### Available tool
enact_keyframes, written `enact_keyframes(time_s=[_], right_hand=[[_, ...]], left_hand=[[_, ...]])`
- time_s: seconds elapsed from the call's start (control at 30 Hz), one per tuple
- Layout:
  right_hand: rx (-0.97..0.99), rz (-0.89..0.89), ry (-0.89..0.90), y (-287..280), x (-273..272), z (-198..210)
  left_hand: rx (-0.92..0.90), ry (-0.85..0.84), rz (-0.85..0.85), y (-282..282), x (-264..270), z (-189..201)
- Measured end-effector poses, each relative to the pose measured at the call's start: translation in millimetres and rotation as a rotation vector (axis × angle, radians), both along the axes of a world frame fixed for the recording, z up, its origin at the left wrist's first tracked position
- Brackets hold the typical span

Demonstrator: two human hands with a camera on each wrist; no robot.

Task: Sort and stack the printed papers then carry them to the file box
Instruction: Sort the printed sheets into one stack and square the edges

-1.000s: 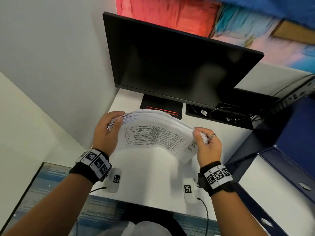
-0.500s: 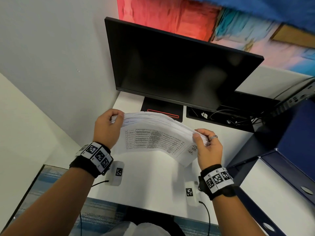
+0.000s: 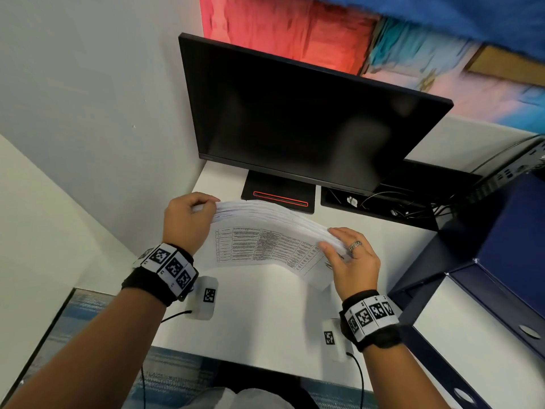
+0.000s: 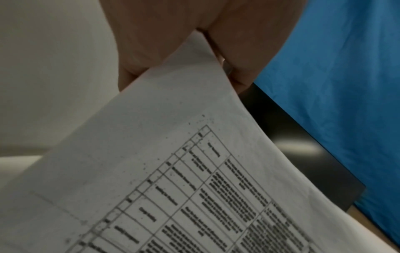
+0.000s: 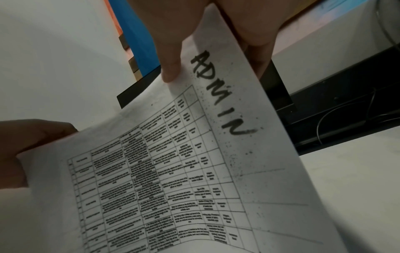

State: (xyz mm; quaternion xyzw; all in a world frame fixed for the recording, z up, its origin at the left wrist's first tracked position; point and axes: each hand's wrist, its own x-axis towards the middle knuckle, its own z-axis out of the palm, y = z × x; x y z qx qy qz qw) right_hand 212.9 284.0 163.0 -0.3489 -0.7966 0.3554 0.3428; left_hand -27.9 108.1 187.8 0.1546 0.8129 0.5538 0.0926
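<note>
I hold a stack of printed papers [image 3: 265,231] upright on edge over the white desk [image 3: 259,314], in front of the monitor. The front sheet shows a printed table and the handwritten word ADMIN [image 5: 220,92]. My left hand [image 3: 188,219] grips the stack's left end, thumb in front and fingers behind [image 4: 173,51]. My right hand [image 3: 351,258] pinches the right end, its thumb [image 5: 171,56] lying on the front sheet. The lower part of the front sheet bends onto the desk. A dark blue file box [image 3: 501,261] stands open at the right.
A black monitor [image 3: 295,113] stands close behind the papers, its base [image 3: 278,194] just past them. A cable tray with wires [image 3: 380,205] sits behind my right hand. Two small white tagged devices [image 3: 203,296] [image 3: 333,338] lie on the desk's near edge. A wall stands at left.
Both hands have kept their hold on the stack. The papers have sunk a little toward the desk and the fanned top edges have drawn closer together.
</note>
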Motion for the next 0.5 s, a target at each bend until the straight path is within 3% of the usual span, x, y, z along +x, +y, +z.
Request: enact_keyframes(time_s=[0.13, 0.2, 0.27, 0.37, 0.5], right_hand=[[-0.038, -0.004, -0.014, 1.5, -0.7, -1.3], [-0.004, -0.013, -0.040, 2.5, -0.9, -1.6], [-0.015, -0.032, -0.053, 3.3, -1.7, -0.9], [-0.066, -0.067, -0.058, 4.8, -3.4, 0.1], [-0.108, -0.042, -0.060, 8.6, -7.3, 6.9]], left_hand=[[0.107, -0.096, -0.005, 2.3, -2.6, 2.8], [0.100, -0.046, -0.064, 1.4, -2.3, 5.3], [0.020, 0.040, -0.197, -3.8, -2.2, 7.2], [-0.264, 0.251, -0.445, -15.8, -2.7, 8.0], [-0.448, 0.421, -0.450, -14.2, -3.0, 13.4]])
